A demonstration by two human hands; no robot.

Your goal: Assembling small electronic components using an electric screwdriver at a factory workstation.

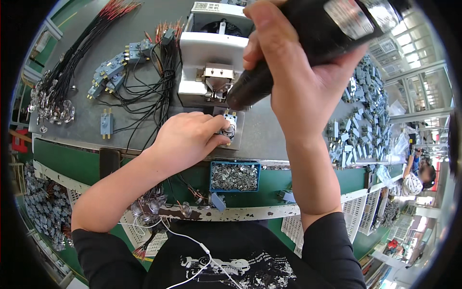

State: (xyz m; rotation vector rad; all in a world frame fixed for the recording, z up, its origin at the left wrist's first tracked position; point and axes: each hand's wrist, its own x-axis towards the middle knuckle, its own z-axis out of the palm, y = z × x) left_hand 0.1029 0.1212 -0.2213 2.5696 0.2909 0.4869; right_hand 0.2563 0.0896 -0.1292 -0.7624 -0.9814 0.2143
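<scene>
My right hand (301, 82) is wrapped round a thick black electric screwdriver (257, 84), raised over the bench and slanting down to the left. Its tapered nose comes close above a small grey-blue plug block (230, 126) with brass prongs. That block lies on a flat metal plate (236, 143), pinched by the fingers of my left hand (190, 135), which hide part of it. A pale, shiny round piece shows on top of the block. Just behind stands a white machine (211, 53) with a metal feed head (219, 77); the screwdriver covers part of it.
A blue tray (235, 177) of small metal parts sits at the front edge. Wired grey blocks (107, 74), one loose block (106, 124) and black cable bundles (166, 77) lie left. Many grey blocks (361, 125) are heaped right. A person (414, 183) is far right.
</scene>
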